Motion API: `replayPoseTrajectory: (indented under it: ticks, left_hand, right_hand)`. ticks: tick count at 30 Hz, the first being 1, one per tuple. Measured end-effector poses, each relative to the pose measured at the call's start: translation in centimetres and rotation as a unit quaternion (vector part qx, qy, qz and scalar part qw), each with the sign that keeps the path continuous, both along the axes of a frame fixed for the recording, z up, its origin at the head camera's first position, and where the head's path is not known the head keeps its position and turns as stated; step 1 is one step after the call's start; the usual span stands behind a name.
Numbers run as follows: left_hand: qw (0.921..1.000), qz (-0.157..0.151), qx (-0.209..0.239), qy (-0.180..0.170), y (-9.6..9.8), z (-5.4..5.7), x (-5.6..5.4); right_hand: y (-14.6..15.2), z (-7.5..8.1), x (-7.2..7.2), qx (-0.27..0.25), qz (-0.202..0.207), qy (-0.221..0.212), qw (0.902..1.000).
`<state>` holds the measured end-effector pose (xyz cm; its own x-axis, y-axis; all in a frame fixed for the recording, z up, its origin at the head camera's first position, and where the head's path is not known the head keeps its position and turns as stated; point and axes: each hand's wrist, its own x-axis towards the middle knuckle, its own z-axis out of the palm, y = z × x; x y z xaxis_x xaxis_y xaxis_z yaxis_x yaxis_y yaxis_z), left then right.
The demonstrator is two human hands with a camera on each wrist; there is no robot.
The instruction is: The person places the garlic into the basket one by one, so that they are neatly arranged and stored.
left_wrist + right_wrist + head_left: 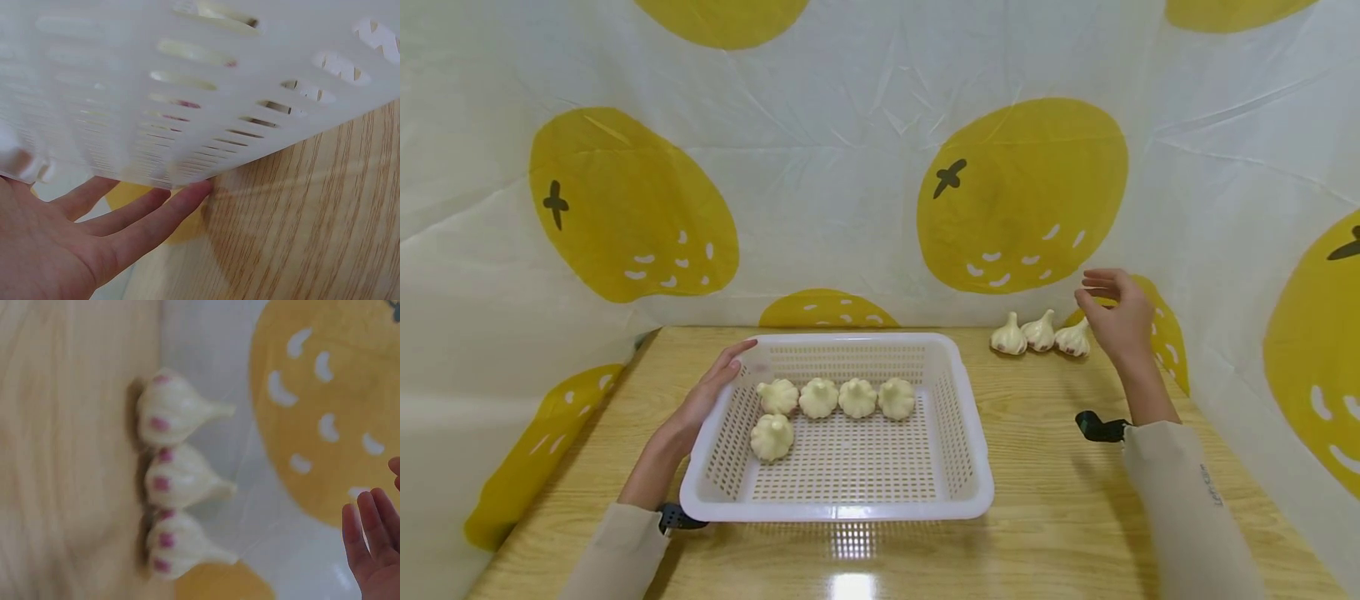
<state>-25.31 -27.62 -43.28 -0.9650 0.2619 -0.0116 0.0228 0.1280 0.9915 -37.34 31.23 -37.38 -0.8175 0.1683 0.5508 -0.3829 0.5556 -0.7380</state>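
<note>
A white plastic basket (865,510) with slotted walls stands on the table, several garlic bulbs (818,398) inside it along the back and left. My left hand (707,400) rests against the basket's left side with its thumb at the rim; in the left wrist view its straight fingers (144,225) touch the outer wall low down. Three more garlic bulbs (1039,331) sit in a row at the table's back right. Just above and right of that row hovers my right hand (1122,321), fingers loosely bent and nothing held. The right wrist view shows the three bulbs (178,478) apart from its fingertips.
The wooden table (1030,517) ends at a white curtain (835,200) printed with yellow fruit, right behind the bulbs. More curtain hangs at both sides. A black strap (1101,427) is at the right wrist, another (679,517) at the left.
</note>
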Motion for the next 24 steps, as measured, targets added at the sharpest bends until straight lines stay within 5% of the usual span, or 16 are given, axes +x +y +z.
replayPoseTrajectory:
  ticks: [11,18,24]
  left_hand:
    - [1.0,0.006,0.001,0.0,0.1,0.1,0.2]
    - [1.0,0.004,-0.004,0.001,0.2,0.2,0.1]
    - [1.0,0.002,0.001,0.004,0.2,0.1,0.2]
  right_hand:
    - [3.7,-4.4,-2.4,0.02,-0.06,-0.111,0.9919]
    - [4.9,-6.7,-3.2,0.001,-0.025,-0.209,0.9775]
    - [5.1,-8.2,-3.8,-0.002,0.013,-0.252,0.9678]
